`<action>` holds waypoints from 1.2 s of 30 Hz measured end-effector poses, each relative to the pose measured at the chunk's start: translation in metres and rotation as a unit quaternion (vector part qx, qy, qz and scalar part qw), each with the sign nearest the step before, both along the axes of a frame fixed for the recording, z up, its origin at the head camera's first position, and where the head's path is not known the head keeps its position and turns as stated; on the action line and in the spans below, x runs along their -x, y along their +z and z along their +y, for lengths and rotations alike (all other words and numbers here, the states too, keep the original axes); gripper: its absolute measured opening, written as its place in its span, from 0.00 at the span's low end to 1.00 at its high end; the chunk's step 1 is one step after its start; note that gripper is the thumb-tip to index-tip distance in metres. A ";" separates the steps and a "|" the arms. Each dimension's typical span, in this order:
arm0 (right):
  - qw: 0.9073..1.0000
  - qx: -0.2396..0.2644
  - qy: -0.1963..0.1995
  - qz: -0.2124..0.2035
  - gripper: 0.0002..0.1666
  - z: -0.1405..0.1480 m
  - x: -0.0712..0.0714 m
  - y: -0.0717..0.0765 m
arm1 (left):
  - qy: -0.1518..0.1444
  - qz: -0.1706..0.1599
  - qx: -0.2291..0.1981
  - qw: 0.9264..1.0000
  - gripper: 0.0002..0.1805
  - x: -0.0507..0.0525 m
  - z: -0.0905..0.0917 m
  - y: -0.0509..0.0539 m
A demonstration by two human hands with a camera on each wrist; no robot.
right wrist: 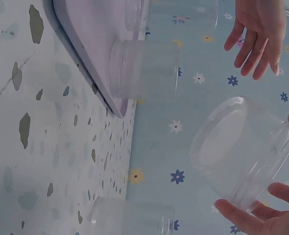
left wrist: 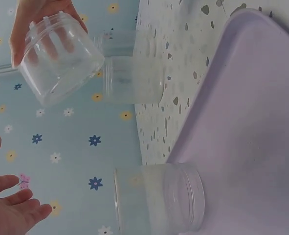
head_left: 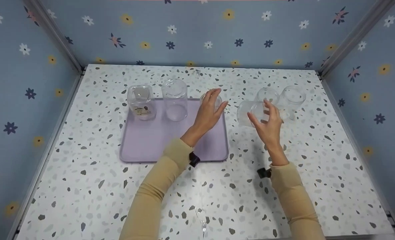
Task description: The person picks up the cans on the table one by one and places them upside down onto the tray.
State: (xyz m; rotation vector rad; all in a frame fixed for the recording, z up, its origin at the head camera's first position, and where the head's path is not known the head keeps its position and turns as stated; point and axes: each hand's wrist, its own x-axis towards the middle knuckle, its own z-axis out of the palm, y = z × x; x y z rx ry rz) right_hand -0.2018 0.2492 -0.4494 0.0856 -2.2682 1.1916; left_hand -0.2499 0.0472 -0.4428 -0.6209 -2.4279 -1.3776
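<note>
My right hand (head_left: 270, 128) grips a clear jar (head_left: 245, 113) near its rim, above the table and tipped on its side, its base toward the left. In the right wrist view, the fingertips (right wrist: 227, 208) press on the threaded neck of that jar (right wrist: 227, 142). The left hand (head_left: 208, 113) is over the back right of the purple tray (head_left: 150, 143), fingers spread, holding nothing. Behind it a clear jar (head_left: 218, 102) stands on the tray; the left wrist view shows that jar (left wrist: 159, 198) apart from the left fingers (left wrist: 22, 203).
On the tray's back left stand a squarish jar with a printed label (head_left: 142, 108) and a tall clear jar (head_left: 175, 106). Two more clear jars (head_left: 267, 95) (head_left: 293, 98) stand close together at the back right, behind and beside the right hand. Patterned panels (head_left: 197, 36) enclose the table's back and sides.
</note>
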 end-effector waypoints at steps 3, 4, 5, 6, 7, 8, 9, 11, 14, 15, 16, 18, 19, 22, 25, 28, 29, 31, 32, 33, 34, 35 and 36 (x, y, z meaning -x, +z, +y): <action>1.000 0.012 0.016 0.008 0.36 -0.005 -0.001 -0.002 | -0.014 0.000 -0.020 1.000 0.28 -0.004 -0.001 -0.002; 1.000 0.013 0.021 0.010 0.36 -0.006 -0.002 -0.002 | -0.019 -0.002 -0.026 0.999 0.28 -0.006 -0.001 -0.003; 1.000 0.014 0.024 0.011 0.35 -0.008 -0.002 -0.003 | -0.026 -0.004 -0.033 0.999 0.28 -0.007 -0.001 -0.004; 0.999 0.016 0.028 0.012 0.34 -0.009 -0.003 -0.004 | -0.033 -0.007 -0.039 0.999 0.28 -0.009 -0.001 -0.005; 0.999 0.020 0.034 0.011 0.33 -0.011 -0.003 -0.005 | -0.042 -0.009 -0.044 0.998 0.28 -0.010 -0.001 -0.006; 0.999 0.026 0.042 0.010 0.33 -0.013 -0.004 -0.006 | -0.052 -0.012 -0.052 0.997 0.28 -0.011 -0.002 -0.007; 0.998 0.032 0.049 0.006 0.32 -0.014 -0.004 -0.006 | -0.062 -0.015 -0.059 0.996 0.29 -0.012 -0.002 -0.008; 0.997 0.048 0.066 -0.004 0.31 -0.018 -0.006 -0.006 | -0.081 -0.015 -0.071 0.994 0.29 -0.014 -0.003 -0.011; 0.993 0.076 0.094 -0.018 0.29 -0.027 -0.014 0.004 | -0.103 -0.015 -0.081 0.991 0.31 -0.017 -0.005 -0.015; 0.990 0.089 0.103 -0.027 0.30 -0.030 -0.017 0.007 | -0.107 -0.014 -0.083 0.991 0.32 -0.018 -0.006 -0.016; 0.988 0.099 0.110 -0.031 0.30 -0.033 -0.020 0.010 | -0.112 -0.013 -0.084 0.990 0.33 -0.019 -0.006 -0.018; 0.984 0.118 0.125 -0.040 0.30 -0.037 -0.024 0.016 | -0.121 -0.015 -0.087 0.989 0.36 -0.020 -0.008 -0.020; 0.982 0.128 0.131 -0.046 0.29 -0.037 -0.025 0.015 | -0.125 -0.016 -0.088 0.988 0.37 -0.021 -0.008 -0.021; 0.977 0.149 0.143 -0.058 0.27 -0.038 -0.023 0.010 | -0.137 -0.025 -0.092 0.986 0.40 -0.024 -0.010 -0.024; 0.969 0.176 0.155 -0.082 0.25 -0.035 -0.018 -0.001 | -0.148 -0.040 -0.097 0.983 0.42 -0.027 -0.011 -0.027; 0.956 0.213 0.172 -0.108 0.25 -0.033 -0.013 -0.010 | -0.161 -0.049 -0.108 0.980 0.43 -0.028 -0.011 -0.030; 0.951 0.225 0.178 -0.115 0.25 -0.033 -0.013 -0.012 | -0.165 -0.051 -0.113 0.979 0.43 -0.029 -0.011 -0.032; 0.945 0.237 0.186 -0.123 0.27 -0.034 -0.013 -0.013 | -0.173 -0.056 -0.125 0.975 0.43 -0.030 -0.011 -0.033; 0.944 0.239 0.190 -0.125 0.28 -0.034 -0.013 -0.014 | -0.176 -0.057 -0.130 0.974 0.44 -0.031 -0.011 -0.034; 0.944 0.238 0.192 -0.126 0.29 -0.034 -0.013 -0.015 | -0.177 -0.058 -0.132 0.974 0.45 -0.031 -0.011 -0.035; 0.943 0.239 0.195 -0.127 0.29 -0.035 -0.013 -0.015 | -0.176 -0.062 -0.132 0.974 0.46 -0.032 -0.011 -0.035; 0.940 0.243 0.200 -0.130 0.29 -0.036 -0.013 -0.015 | -0.176 -0.064 -0.134 0.973 0.48 -0.033 -0.011 -0.035; 0.938 0.246 0.205 -0.132 0.29 -0.037 -0.013 -0.014 | -0.174 -0.065 -0.133 0.974 0.49 -0.034 -0.011 -0.036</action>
